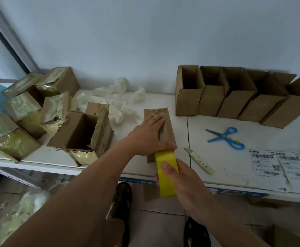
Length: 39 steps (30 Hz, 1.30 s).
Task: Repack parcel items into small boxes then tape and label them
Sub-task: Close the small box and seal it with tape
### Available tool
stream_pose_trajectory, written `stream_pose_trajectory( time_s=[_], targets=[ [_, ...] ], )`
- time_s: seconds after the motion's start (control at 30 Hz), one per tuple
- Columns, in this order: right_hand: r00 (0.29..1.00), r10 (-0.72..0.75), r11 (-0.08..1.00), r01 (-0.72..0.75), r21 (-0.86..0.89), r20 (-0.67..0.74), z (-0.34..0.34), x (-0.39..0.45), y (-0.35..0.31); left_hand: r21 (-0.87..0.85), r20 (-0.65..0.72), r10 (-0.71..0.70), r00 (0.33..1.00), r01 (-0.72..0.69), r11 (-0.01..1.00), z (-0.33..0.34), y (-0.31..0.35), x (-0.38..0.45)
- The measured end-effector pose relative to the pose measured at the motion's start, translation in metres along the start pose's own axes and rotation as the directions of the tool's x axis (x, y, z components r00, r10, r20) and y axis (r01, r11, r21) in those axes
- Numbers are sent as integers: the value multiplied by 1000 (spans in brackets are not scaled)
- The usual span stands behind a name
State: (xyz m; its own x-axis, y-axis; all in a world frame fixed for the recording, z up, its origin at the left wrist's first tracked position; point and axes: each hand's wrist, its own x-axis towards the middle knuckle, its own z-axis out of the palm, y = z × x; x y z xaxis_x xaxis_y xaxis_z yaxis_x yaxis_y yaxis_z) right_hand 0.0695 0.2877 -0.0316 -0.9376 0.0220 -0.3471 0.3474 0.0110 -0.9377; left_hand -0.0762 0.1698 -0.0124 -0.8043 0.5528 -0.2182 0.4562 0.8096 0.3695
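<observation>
The left hand lies flat with straight fingers on the small box, thumb pressing the yellow tape end. The right hand grips the tape roll just before the bench edge.

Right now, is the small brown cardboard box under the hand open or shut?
Shut: the small brown cardboard box has its flaps folded flat beneath the left hand.

Labels cropped; print illegible
</observation>
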Motion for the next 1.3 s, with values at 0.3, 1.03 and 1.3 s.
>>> stream_pose_trajectory(
  time_s=[0.3,1.03,1.3],
  targets=[
    [997,80,997,-80,15,-15,5,3,3,41,-95,42,995,-38,998,1,2,-4],
    [994,95,958,-107,-264,-59,4,9,-10,165,-197,92,976,-59,985,13,-7,20],
    [989,144,960,-151,-235,-44,1,4,-14,-18,-218,-6,976,2,1000,7,-2,5]
  ],
)
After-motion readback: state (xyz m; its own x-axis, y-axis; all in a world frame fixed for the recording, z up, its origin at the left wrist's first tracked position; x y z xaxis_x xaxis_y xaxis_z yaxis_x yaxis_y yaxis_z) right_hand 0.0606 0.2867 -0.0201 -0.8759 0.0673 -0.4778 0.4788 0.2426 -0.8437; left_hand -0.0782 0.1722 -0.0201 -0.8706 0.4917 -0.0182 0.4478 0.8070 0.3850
